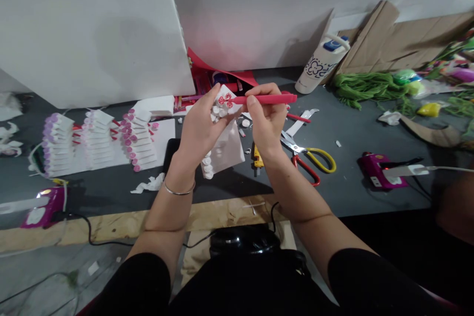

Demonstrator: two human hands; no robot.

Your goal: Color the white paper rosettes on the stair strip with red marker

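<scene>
The left hand point(202, 126) pinches white paper point(224, 94) upright, steadying its red blossoms for the red marker point(272, 99) gripped in the right hand point(267, 118).

the grey table point(229, 186) carried many things. on its left lay white cards point(163, 143) with small purple and pink rolls point(129, 140). near the middle were open scissors point(296, 148), and behind them stood a white bottle point(314, 70), beside green yarn point(365, 86).

Both bare forearms angle inward and up from black sleeves. The left hand point(202, 121), fingers curled, is just beside the red pen point(272, 99); the right hand point(267, 116) pinches the red pen between thumb and fingers.
</scene>
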